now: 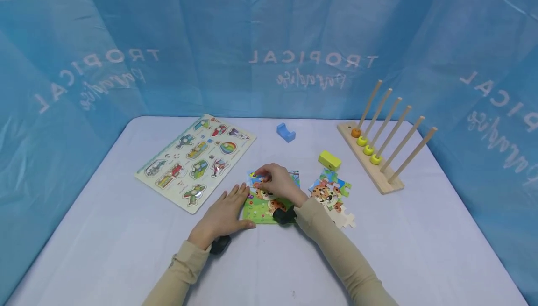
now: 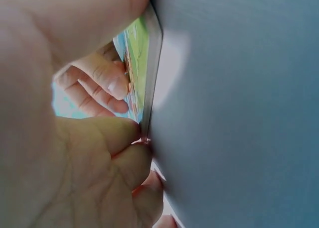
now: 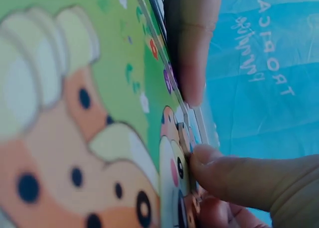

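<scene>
Fitting a puzzle piece [image 3: 186,136] into the puzzle board [image 1: 259,215] seems to be the step in hand. At the left of the worktop [image 1: 273,259] lies a picture board [image 1: 186,178] with vehicles, set at a slant. To its right and nearer, the left hand [image 1: 227,212] rests flat with its fingers spread wide, touching the left edge of the puzzle board and apparently steadying it. The puzzle board lies in the middle, showing a spotted animal on green grass. Over its far left part is the right hand [image 1: 278,182], its fingers drawn in to a narrow pinch; they seem to hold the piece against the picture, though how well it is seated cannot be told. The next move probably calls for lining up the piece's edges and pressing it level, while the left hand keeps the board from sliding. Beyond the board, at the far side, sits a blue block [image 1: 286,132]. Just right of the board lie more pieces [image 1: 325,194], bunched together, some pale and unprinted; a yellow block [image 1: 329,160] is just beyond them. Farthest right stands a wooden rack [image 1: 366,162] of upright rods carrying an orange bead [image 1: 356,132] and yellow beads [image 1: 368,150].
</scene>
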A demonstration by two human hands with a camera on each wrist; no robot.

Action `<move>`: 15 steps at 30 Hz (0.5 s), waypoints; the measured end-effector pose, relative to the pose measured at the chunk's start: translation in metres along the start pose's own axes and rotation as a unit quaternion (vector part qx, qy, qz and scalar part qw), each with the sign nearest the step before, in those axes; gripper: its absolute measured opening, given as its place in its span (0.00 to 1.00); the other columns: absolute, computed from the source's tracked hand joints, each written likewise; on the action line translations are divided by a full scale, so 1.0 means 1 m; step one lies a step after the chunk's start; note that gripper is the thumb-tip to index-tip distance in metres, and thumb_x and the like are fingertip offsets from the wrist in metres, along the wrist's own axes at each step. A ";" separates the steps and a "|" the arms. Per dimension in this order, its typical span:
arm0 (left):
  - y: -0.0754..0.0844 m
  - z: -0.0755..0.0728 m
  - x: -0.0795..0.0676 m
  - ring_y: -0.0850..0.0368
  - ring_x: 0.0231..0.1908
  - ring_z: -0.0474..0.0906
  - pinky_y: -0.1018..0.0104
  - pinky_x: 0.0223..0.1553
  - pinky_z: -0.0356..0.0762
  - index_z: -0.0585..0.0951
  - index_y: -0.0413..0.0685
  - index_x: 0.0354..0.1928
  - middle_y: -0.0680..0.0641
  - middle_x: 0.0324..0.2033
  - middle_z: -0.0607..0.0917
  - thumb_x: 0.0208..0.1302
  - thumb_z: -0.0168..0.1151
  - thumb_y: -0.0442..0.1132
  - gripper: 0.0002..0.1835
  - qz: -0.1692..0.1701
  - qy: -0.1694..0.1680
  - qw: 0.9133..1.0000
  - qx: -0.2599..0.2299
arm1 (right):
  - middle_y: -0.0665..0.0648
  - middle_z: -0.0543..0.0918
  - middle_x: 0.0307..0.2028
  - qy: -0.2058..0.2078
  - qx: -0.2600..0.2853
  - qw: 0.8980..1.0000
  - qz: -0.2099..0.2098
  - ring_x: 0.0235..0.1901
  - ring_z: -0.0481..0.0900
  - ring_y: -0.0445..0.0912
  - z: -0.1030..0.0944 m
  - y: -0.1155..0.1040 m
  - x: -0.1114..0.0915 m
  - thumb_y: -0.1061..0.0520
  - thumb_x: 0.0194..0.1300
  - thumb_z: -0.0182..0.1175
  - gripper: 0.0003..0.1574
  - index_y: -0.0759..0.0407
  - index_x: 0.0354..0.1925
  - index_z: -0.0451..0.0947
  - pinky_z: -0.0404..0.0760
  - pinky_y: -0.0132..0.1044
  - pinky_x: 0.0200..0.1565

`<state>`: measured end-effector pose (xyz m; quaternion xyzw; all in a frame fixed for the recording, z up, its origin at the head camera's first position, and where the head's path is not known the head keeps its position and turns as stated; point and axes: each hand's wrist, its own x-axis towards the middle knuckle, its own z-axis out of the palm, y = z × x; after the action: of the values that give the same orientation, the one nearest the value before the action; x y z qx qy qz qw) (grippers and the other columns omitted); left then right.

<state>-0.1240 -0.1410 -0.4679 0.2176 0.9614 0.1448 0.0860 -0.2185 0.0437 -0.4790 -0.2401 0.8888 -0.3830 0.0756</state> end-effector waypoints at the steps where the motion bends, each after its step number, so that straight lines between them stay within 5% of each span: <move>1: 0.000 -0.001 0.002 0.42 0.69 0.45 0.45 0.67 0.47 0.52 0.37 0.70 0.39 0.70 0.52 0.53 0.60 0.63 0.52 0.003 -0.002 1.000 0.002 | 0.52 0.78 0.38 0.001 0.006 1.000 0.001 0.34 0.75 0.41 -0.001 0.001 0.001 0.56 0.57 0.66 0.19 0.56 0.48 0.79 0.77 0.30 0.36; 8: -0.001 -0.004 0.007 0.43 0.69 0.45 0.46 0.68 0.48 0.52 0.38 0.70 0.40 0.70 0.52 0.53 0.60 0.64 0.52 0.004 -0.019 1.000 0.010 | 0.50 0.79 0.33 0.000 0.052 0.999 0.015 0.32 0.76 0.41 -0.005 0.007 0.002 0.59 0.57 0.65 0.16 0.55 0.47 0.79 0.77 0.31 0.34; 15: 0.001 -0.004 0.004 0.42 0.69 0.46 0.44 0.67 0.48 0.54 0.37 0.69 0.39 0.69 0.54 0.52 0.62 0.63 0.52 -0.004 -0.014 1.000 -0.002 | 0.52 0.80 0.42 0.005 0.093 0.995 0.030 0.37 0.79 0.43 -0.031 0.017 -0.005 0.57 0.61 0.61 0.17 0.55 0.50 0.78 0.79 0.35 0.35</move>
<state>-0.1282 -0.1395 -0.4638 0.2157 0.9607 0.1434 0.1000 -0.2305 0.0761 -0.4702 -0.2037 0.8562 -0.4631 0.1045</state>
